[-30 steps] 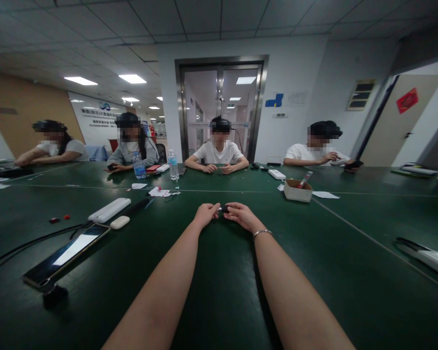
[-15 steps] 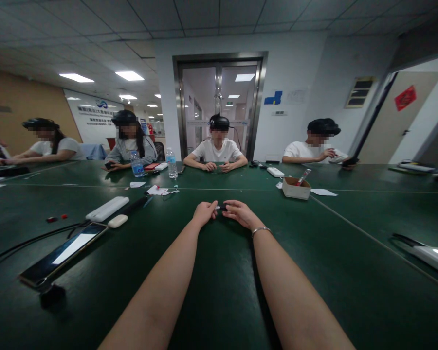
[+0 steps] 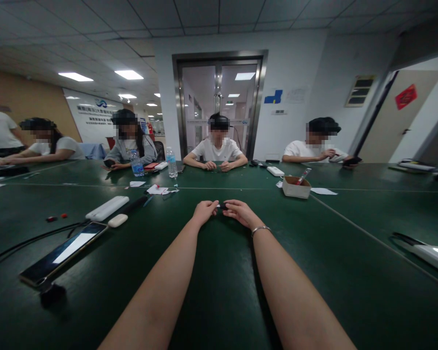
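Between my two hands is a small dark object with a shiny metal-looking end toward the left. My left hand pinches the shiny end between thumb and fingers. From the other side, my right hand has its fingertips closed on the dark end; a bracelet circles that wrist. Both hands are just above or on the green table, and their fingertips are nearly touching. What exactly the small object is cannot be made out.
A phone, a white device and a white case lie at left. Bottles stand beyond, and an open box is ahead right. Several people sit across, one person directly opposite. Another white device lies far right.
My left hand has shifted very slightly toward my right hand, and less of the shiny end shows. At the far left, more of a standing person has come into view.
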A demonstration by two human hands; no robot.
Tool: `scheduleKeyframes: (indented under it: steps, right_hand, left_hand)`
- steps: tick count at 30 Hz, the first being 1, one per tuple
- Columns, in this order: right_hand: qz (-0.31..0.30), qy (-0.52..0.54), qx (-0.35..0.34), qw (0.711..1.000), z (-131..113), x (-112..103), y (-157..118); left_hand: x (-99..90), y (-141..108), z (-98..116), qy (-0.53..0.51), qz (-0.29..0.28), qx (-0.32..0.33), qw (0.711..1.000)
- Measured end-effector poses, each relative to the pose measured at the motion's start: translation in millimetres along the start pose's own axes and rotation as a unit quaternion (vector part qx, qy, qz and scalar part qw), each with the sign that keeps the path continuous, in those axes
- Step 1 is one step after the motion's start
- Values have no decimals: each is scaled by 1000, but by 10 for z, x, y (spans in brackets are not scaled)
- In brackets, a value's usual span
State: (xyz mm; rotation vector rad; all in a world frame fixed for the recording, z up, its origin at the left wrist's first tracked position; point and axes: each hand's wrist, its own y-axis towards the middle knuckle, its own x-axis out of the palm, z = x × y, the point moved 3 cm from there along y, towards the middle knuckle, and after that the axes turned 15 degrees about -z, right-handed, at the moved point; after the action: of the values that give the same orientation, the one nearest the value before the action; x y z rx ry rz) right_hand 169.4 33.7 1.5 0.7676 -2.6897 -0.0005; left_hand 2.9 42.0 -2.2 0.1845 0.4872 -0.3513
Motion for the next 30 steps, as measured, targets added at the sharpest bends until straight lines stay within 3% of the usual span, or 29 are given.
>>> scheduleKeyframes:
  steps: [13, 19, 30]
  right_hand:
    - [18, 12, -7, 1000, -19, 38, -26]
    - [14, 4, -3, 1000, -14, 32, -17]
    - [14, 7, 0, 1000, -20, 33, -15]
  left_hand:
    - [13, 29, -5, -86, -8, 48, 995]
    - [4, 26, 13, -109, -6, 12, 994]
    - [19, 29, 20, -103, 0, 14, 995]
